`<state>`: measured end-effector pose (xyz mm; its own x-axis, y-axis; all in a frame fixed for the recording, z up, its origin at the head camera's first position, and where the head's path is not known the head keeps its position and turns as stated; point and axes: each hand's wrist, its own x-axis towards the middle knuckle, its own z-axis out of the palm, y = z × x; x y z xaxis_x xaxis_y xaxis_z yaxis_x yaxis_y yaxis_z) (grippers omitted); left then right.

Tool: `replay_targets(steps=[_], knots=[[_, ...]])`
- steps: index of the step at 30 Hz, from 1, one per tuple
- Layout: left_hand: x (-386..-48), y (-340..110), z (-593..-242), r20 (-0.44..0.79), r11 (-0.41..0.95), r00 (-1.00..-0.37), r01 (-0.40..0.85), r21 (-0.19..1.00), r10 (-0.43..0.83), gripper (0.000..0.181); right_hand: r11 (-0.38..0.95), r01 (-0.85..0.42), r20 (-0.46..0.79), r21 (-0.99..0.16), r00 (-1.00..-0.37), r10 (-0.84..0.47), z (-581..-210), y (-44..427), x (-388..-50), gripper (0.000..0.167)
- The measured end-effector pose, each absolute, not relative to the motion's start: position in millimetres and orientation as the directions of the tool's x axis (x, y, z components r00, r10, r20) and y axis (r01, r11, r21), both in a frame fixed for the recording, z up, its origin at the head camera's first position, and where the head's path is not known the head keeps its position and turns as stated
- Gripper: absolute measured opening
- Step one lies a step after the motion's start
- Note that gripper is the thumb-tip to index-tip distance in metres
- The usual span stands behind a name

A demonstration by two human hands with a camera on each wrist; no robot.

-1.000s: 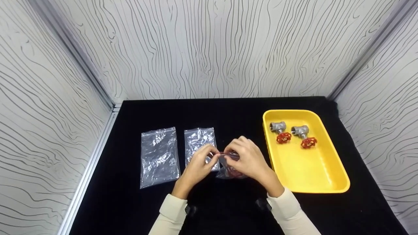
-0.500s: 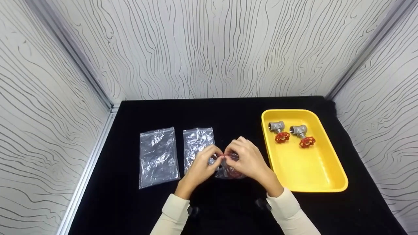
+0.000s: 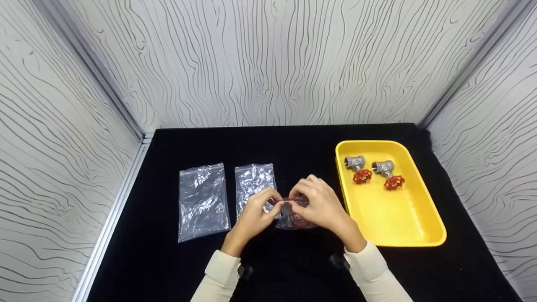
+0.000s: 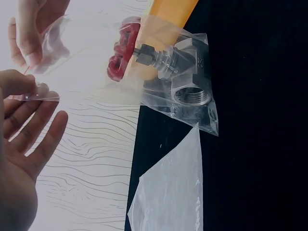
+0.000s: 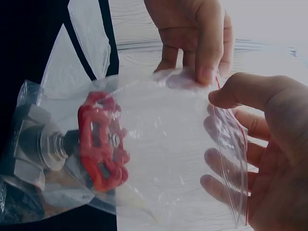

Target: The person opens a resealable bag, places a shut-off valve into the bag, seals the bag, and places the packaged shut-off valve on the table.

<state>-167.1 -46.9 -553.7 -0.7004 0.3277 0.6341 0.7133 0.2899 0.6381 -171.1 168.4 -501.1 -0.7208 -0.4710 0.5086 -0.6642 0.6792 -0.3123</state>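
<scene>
A clear zip bag (image 5: 163,159) hangs between my hands, with a gate valve inside. The valve's red handwheel (image 5: 98,144) faces the bag's mouth; its metal body (image 4: 190,72) lies at the bottom of the bag. My left hand (image 3: 256,210) pinches the red-lined zip edge between thumb and index finger, as the right wrist view shows. Close beside it, my right hand (image 3: 321,204) pinches the same edge, its other fingers spread behind the film. A small gap separates the two sets of fingertips in the head view.
Two flat clear zip bags lie on the black cloth: a left bag (image 3: 203,205) and a middle bag (image 3: 254,180) partly behind my left hand. A yellow tray (image 3: 394,218) at right holds two more red-wheeled valves (image 3: 394,181). Wood-patterned panels (image 3: 268,63) enclose the table.
My left hand moved right along the zip edge until its fingertips met the right hand's, then slid back left. My right hand stayed nearly in place, still pinching the bag.
</scene>
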Motion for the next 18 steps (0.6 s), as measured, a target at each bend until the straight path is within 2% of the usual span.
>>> replay_targets(steps=[7,12,18], knots=[[-168.2,-43.7,-552.2,0.581,0.282,-0.731,0.678,0.679,0.358,0.013,0.667,-0.677,0.514,-0.311,-0.71,-0.481,-501.8,170.3,-171.1,0.018],[-168.3,-41.1,-551.0,0.583,0.282,-0.729,0.68,0.676,0.359,0.002,0.668,-0.672,0.508,-0.318,-0.716,-0.478,-503.2,170.0,-170.8,0.018],[-166.9,-40.2,-549.6,0.563,0.294,-0.738,0.669,0.683,0.373,0.008,0.673,-0.677,0.503,-0.297,-0.71,-0.492,-504.3,168.6,-170.5,0.019]])
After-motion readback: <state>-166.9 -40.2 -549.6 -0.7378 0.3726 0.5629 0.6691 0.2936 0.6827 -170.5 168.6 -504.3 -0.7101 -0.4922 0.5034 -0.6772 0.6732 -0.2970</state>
